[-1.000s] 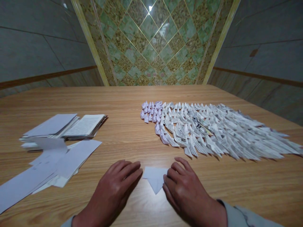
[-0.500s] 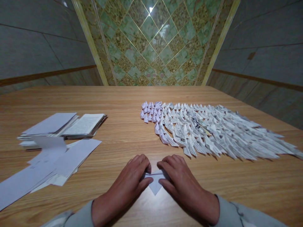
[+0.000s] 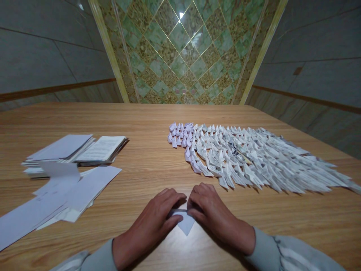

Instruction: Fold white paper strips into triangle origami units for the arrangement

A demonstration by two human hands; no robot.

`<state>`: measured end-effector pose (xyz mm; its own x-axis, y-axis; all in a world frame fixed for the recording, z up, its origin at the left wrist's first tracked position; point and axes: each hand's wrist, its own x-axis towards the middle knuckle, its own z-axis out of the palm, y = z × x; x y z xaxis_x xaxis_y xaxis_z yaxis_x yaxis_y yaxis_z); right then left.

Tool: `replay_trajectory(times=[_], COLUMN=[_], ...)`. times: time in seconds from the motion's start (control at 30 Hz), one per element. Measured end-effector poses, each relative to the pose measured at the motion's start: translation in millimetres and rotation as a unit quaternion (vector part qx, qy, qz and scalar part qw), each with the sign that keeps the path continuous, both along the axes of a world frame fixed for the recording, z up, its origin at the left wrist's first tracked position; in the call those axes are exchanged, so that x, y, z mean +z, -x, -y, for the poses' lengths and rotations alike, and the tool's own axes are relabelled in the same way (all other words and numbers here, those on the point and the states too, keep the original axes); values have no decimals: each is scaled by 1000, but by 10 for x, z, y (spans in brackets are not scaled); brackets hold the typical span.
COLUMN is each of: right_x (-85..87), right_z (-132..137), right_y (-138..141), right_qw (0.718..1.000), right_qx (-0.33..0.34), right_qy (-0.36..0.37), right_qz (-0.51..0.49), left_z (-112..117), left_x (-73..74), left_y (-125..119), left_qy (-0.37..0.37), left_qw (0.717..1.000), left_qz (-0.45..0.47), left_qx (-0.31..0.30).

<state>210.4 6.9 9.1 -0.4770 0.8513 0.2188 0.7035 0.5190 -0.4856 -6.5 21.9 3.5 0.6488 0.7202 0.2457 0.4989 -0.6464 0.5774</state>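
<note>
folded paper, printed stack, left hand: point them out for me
Folded paper (image 3: 186,227): head view, on its pointed lower flap.
Printed stack (image 3: 100,150): head view, on its top sheet.
Left hand (image 3: 158,212): head view, on its back.

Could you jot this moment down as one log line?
left hand: holding folded paper; right hand: holding it too; folded shapes: ahead, right; loose sheets: left

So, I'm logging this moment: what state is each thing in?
Paper: folded, tip toward the wearer
Left hand: curled at the paper
Right hand: curled at the paper
Sheets: loose, overlapping
Stacks: lying flat
Folded pieces: folded, crowded in rows
Table: partly covered
</note>
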Motion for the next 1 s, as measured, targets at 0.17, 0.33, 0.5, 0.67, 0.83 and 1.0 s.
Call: replay_trajectory(times=[0.17,0.33,0.5,0.67,0.83,1.0], right_x=[95,74,-93,-55,25,95], right_z=[-9,50,66,112,126,125], right_y=[4,3,12,-47,-104,-152], right_qw=[969,945,965,991,999,999], right_qx=[62,99,88,66,32,10], right_qy=[-240,-312,-247,-112,-18,34], right_qz=[-16,17,25,10,-10,-11], left_z=[13,56,107,142,139,147], left_x=[57,6,-72,-37,-16,9], left_y=[-6,-44,-40,37,63,51], left_qy=[-101,-217,-168,-83,-42,-37], left_qw=[994,975,980,992,995,995], left_qz=[34,-32,-109,-91,-75,-79], left_qx=[19,27,9,18,44,57])
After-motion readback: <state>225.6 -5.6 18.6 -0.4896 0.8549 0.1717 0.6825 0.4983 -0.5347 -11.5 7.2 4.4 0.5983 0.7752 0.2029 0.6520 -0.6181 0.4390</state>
